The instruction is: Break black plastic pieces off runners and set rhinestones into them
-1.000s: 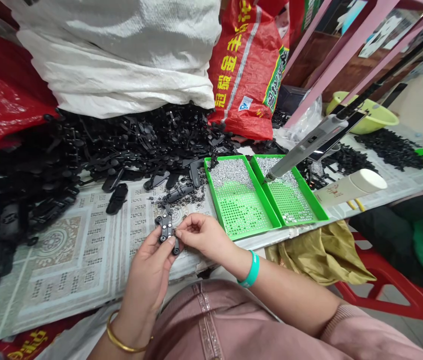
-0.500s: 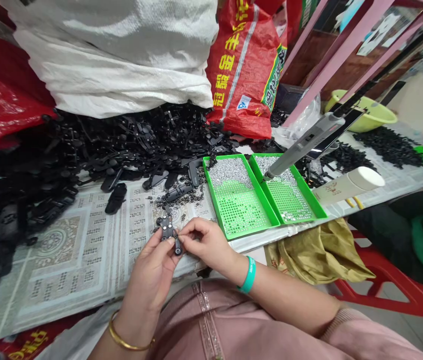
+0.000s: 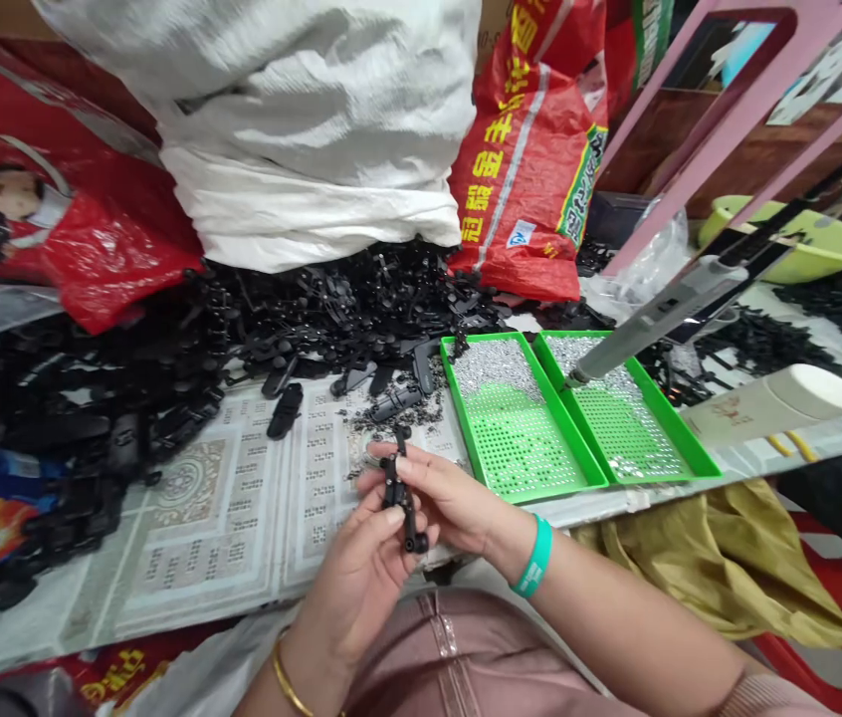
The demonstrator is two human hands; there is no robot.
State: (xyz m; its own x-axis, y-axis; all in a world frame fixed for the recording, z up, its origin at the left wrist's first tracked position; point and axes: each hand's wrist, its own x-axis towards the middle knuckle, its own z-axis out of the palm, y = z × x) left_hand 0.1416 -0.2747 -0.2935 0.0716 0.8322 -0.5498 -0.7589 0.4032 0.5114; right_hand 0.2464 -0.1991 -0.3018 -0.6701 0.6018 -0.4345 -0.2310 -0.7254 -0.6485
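Observation:
Between my two hands, just over the table's front edge, is a small black plastic part (image 3: 396,488) with jointed arms and round ends. My left hand (image 3: 365,563) pinches its lower portion between thumb and fingers. On the upper portion, my right hand (image 3: 451,498) has its thumb on the near side and its fingers behind. The fingertips partly cover the part, so its full shape is hidden. Right of my hands lie two green trays (image 3: 591,468) with perforated bottoms and small silvery pieces. An electric screwdriver (image 3: 652,309) leans with its tip over the right tray.
A large heap of black plastic parts (image 3: 331,309) spreads along the back and left. Behind it stand a white sack (image 3: 316,149) and a red printed sack (image 3: 526,169). A white cup (image 3: 779,403) lies on its side at the right, before a yellow-green basin (image 3: 801,239).
The black part has been turned in my hands, and my right hand has shifted from its side to grip the upper portion. The camera view has swung left.

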